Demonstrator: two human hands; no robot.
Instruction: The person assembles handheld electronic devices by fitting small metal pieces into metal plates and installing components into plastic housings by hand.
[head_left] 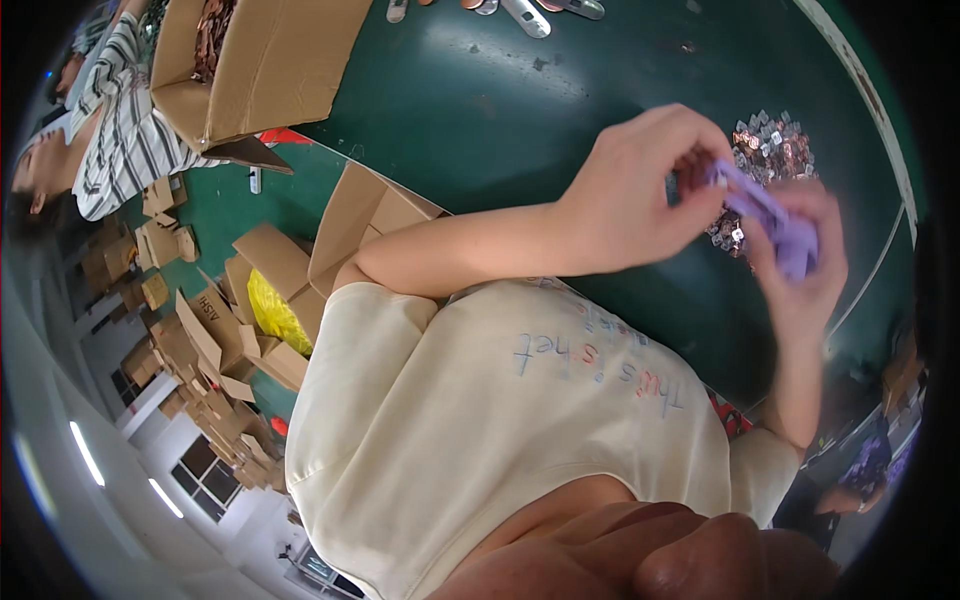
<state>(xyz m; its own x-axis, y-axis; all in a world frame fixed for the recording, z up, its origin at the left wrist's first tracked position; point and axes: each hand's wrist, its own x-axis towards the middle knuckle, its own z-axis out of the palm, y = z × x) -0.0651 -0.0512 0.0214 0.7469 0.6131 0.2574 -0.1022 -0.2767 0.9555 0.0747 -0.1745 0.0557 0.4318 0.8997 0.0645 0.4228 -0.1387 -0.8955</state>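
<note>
Wearer's face [620, 555] nearest. Left hand [640, 190] curled, fingertips pinching one end of blurred purple part [797, 248]; right hand [822, 240] closed on its other end. Part's above green tabletop [500, 110], by pile of small metal pieces [778, 135].

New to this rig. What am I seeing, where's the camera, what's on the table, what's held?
There's no robot here: the "machine" is a person's two bare hands. The one picture comes from a wide fisheye camera on their head, so straight edges bend toward the rim. Picture left is the person's left.

The left hand and right hand both grip a light purple, plastic-looking item; blur hides whether it is one piece or several.

On the dark green tabletop, a pile of small, shiny silver and copper-coloured pieces lies by the hands. Long, flat silver-grey pieces lie at the top edge. Upper left is an open brown cardboard box.
</note>
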